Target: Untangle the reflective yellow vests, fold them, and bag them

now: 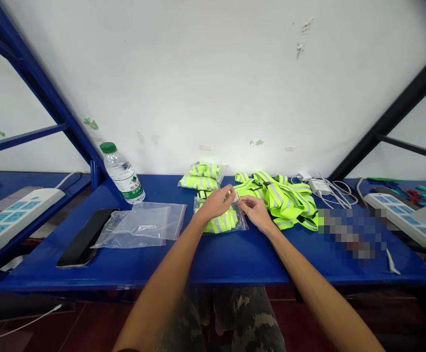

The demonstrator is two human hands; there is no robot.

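Note:
A clear zip bag [243, 224] with a red-lined edge lies on the blue table, and folded neon-yellow reflective straps [223, 222] show through it. My left hand [217, 201] reaches over the bag's upper part, its fingers closed at the edge by the red line. From the other side, my right hand [256, 211] pinches that same edge between thumb and fingers. Just behind is a second filled zip bag [202, 177]. A loose heap of yellow reflective straps [286, 198] lies right beside my right hand.
Flat, transparent zip bags [143, 225] lie left of my arms, partly over a black phone [84, 239]. A water bottle [123, 173] leans near the wall. White cables with a charger [320, 187] and a blurred patch [355, 234] are at the right. Power strips [15, 217] flank the table.

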